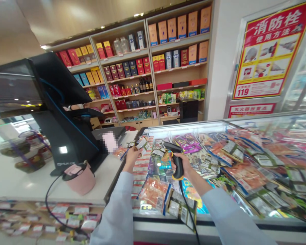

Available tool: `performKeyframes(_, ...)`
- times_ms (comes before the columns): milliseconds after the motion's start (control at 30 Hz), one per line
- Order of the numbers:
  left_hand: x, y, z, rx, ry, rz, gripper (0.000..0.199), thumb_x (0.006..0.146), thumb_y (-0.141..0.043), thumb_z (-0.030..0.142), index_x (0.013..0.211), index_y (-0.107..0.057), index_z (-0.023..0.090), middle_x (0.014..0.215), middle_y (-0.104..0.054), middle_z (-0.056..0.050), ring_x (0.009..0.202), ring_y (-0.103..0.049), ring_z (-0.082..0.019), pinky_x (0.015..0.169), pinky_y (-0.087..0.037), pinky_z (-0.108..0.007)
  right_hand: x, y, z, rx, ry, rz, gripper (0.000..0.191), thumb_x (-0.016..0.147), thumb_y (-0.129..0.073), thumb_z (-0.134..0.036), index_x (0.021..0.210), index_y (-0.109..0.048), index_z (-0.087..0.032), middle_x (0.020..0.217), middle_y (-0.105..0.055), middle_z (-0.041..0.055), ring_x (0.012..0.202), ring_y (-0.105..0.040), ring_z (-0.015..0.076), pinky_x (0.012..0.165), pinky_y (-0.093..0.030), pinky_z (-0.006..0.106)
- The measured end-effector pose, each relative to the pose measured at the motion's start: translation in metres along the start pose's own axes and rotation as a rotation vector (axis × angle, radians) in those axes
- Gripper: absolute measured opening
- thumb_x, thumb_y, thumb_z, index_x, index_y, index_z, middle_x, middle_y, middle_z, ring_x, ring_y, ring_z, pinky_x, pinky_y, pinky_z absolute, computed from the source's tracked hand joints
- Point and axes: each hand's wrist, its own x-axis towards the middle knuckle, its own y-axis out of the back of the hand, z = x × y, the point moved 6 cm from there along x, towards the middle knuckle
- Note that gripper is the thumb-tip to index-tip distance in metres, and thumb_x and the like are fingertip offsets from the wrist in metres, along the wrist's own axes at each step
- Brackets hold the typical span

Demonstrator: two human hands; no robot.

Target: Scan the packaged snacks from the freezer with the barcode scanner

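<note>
On our white worktop (pixel 20 180) we see a black till (pixel 66 143) and a pink tub (pixel 79 180); beside it, a freezer (pixel 153 219) holds heaped snack packets (pixel 244 177)

Head-worn view, facing forward and down

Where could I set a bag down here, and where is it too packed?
Bare white counter lies left of the pink pouch, before the black till stand; a narrow strip runs between pouch and freezer. The freezer is crowded with packets, around the right hand gripping a barcode scanner.
</note>
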Motion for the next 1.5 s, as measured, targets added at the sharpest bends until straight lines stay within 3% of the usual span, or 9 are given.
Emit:
performKeyframes(167,-0.034,-0.022,0.004,-0.268,-0.024,0.030,0.047,0.063,-0.075,0.045,0.095,-0.064,0.013,0.095,-0.072,-0.010,0.079,-0.069,-0.017,0.074,-0.055,-0.031,-0.010,-0.014,0.000,-0.028,-0.018,-0.049,0.023,0.069,-0.066,-0.038,0.077,-0.060,-0.017,0.062,-0.061,-0.0005,0.034,-0.044,0.0072,0.034,-0.036,0.021)
performKeyframes(333,-0.049,-0.037,0.010,-0.421,-0.068,0.060,0.049,0.061,-0.079,0.035,0.102,-0.064,0.012,0.103,-0.072,-0.012,0.091,-0.069,-0.021,0.086,-0.053,-0.035,-0.019,-0.025,-0.003,-0.098,0.002,-0.083,0.023,0.070,-0.066,-0.037,0.079,-0.059,-0.017,0.057,-0.060,-0.0010,0.032,-0.045,0.0084,0.032,-0.035,0.022)
performKeyframes(567,-0.045,-0.030,0.006,-0.347,-0.099,0.085,0.046,0.068,-0.075,0.035,0.107,-0.063,0.013,0.110,-0.071,-0.013,0.100,-0.067,-0.023,0.092,-0.050,-0.036,-0.023,-0.030,-0.007,-0.223,0.072,-0.097,0.021,0.074,-0.065,-0.036,0.081,-0.059,-0.017,0.051,-0.058,-0.0020,0.032,-0.046,0.0100,0.031,-0.035,0.021)
performKeyframes(700,-0.044,-0.029,0.004,-0.338,-0.100,0.088,0.044,0.070,-0.074,0.032,0.109,-0.063,0.014,0.111,-0.071,-0.012,0.103,-0.067,-0.023,0.093,-0.050,-0.036,-0.024,-0.027,-0.007,-0.228,0.091,-0.064,0.022,0.072,-0.066,-0.037,0.081,-0.058,-0.018,0.064,-0.066,0.0009,0.032,-0.048,0.0093,0.030,-0.035,0.022)
performKeyframes(1500,-0.045,-0.026,0.001,-0.293,-0.051,0.067,0.049,0.068,-0.075,0.037,0.110,-0.064,0.015,0.109,-0.071,-0.013,0.100,-0.068,-0.025,0.086,-0.054,-0.036,-0.025,-0.028,-0.004,-0.245,0.045,-0.083,0.023,0.072,-0.066,-0.038,0.076,-0.057,-0.017,0.068,-0.067,0.0028,0.032,-0.049,0.0085,0.029,-0.037,0.021)
